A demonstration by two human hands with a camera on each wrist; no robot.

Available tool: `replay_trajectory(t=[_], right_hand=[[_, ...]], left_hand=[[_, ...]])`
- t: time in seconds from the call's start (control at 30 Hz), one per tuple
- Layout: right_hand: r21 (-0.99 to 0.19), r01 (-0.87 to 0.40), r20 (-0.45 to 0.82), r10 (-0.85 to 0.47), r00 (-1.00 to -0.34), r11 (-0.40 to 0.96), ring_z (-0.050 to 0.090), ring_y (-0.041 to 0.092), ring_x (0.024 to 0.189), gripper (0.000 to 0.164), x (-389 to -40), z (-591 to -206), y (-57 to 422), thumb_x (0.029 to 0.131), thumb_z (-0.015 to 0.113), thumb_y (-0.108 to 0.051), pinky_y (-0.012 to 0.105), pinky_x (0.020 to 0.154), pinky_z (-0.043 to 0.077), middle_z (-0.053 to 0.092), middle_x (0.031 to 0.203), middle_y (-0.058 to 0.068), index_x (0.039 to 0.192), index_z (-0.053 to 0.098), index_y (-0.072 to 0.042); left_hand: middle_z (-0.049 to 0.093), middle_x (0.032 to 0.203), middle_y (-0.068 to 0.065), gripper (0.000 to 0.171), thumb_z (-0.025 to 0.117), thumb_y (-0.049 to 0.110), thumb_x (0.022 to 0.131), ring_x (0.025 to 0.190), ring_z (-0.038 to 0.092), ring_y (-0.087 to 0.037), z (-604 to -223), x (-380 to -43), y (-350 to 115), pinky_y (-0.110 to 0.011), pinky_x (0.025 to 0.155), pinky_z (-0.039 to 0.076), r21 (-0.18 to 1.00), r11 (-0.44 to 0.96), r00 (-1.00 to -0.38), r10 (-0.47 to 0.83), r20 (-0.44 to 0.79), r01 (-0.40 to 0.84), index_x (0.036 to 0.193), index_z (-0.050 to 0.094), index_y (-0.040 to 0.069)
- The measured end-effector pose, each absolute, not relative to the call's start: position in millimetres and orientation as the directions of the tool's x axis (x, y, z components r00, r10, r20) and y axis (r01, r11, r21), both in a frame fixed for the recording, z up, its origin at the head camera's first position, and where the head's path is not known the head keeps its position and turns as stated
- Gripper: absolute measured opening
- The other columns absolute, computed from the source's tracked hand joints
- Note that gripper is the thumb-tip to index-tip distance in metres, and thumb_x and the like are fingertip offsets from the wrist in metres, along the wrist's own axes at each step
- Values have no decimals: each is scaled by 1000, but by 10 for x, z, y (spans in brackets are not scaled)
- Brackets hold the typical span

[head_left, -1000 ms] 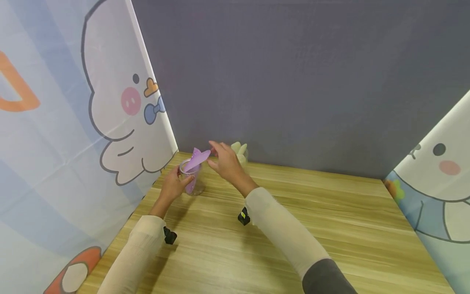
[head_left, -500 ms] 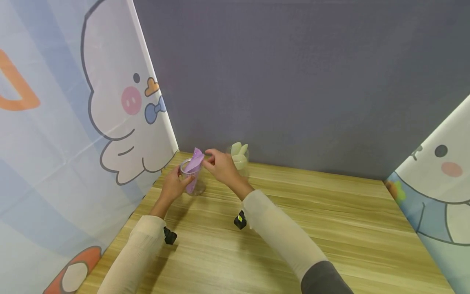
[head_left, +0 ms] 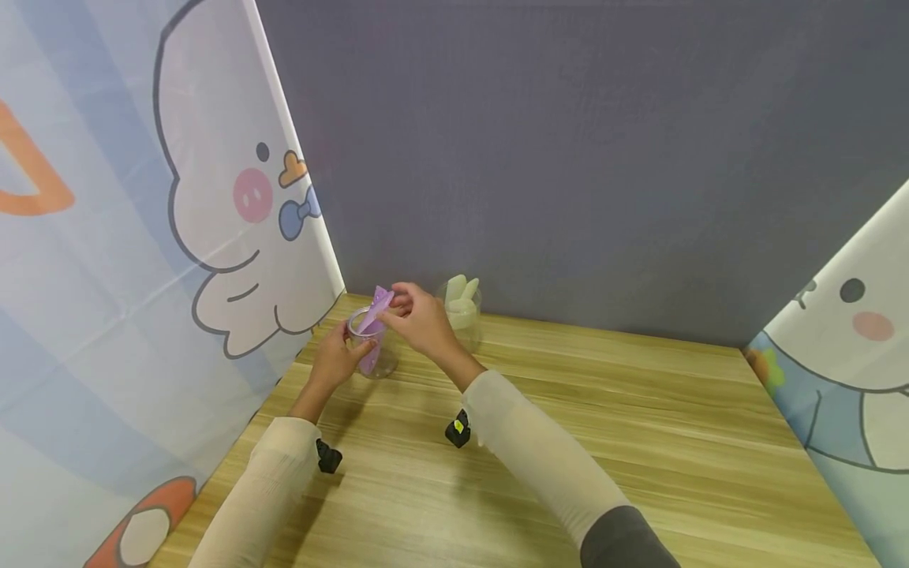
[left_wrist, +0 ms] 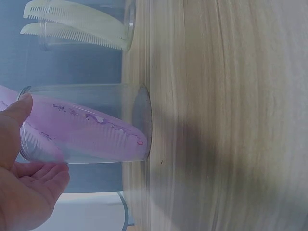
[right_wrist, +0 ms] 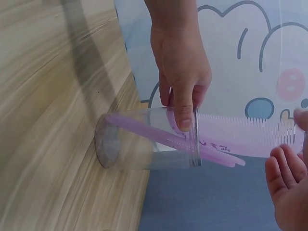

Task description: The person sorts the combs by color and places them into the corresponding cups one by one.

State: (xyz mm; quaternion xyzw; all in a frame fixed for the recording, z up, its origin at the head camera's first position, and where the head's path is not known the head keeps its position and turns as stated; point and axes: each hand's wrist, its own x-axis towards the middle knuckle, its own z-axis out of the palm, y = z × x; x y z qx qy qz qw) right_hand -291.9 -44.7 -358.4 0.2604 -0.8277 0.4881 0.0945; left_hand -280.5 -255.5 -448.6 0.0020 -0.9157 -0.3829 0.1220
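Note:
My left hand [head_left: 334, 359] grips a clear jar [head_left: 386, 365] near its rim, thumb across the front. The jar stands upright on the wooden table. Inside it leans a purple comb [right_wrist: 154, 136], its lower end at the base and its top sticking out of the mouth. With my right hand [head_left: 424, 322] I pinch the upper end of a second purple comb [right_wrist: 255, 135], whose teeth and small printed writing show in the right wrist view. This comb slants through the jar's mouth, its other end just inside beside the first comb.
Behind my right hand, a second clear jar [head_left: 465, 323] holds pale yellow-green combs [left_wrist: 77, 21]. A dark grey panel [head_left: 540, 173] closes off the table's back. Cartoon-printed cloth [head_left: 234, 308] stands along the left edge, with more on the right.
My right hand has moved left toward the jar, and the comb it holds has shifted left and now reaches out less beyond the rim. My left hand and the jar have stayed in place.

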Motion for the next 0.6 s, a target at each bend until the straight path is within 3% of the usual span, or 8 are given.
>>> replay_trajectory(t=[0.3,0.6], right_hand=[[-742,-536,501,-198,-842,402,75,19,90,25,-2988,-3623,-450,94,68,-12,25,79,60,78,104,8,116,71,-2],[-707,-561,498,-259,-828,431,74,20,92,24,-3032,-3728,-351,95,66,-14,29,83,61,77,109,9,116,72,-5]], left_hand=[[55,140,-34,77,71,37,96,130,53,-49,-4499,-2813,-2561,-62,106,45,703,708,-973,-106,207,72,148,40,-10],[54,142,-33,78,70,39,96,132,52,-49,-4506,-2802,-2570,-62,107,44,705,705,-973,-105,204,72,149,39,-9]])
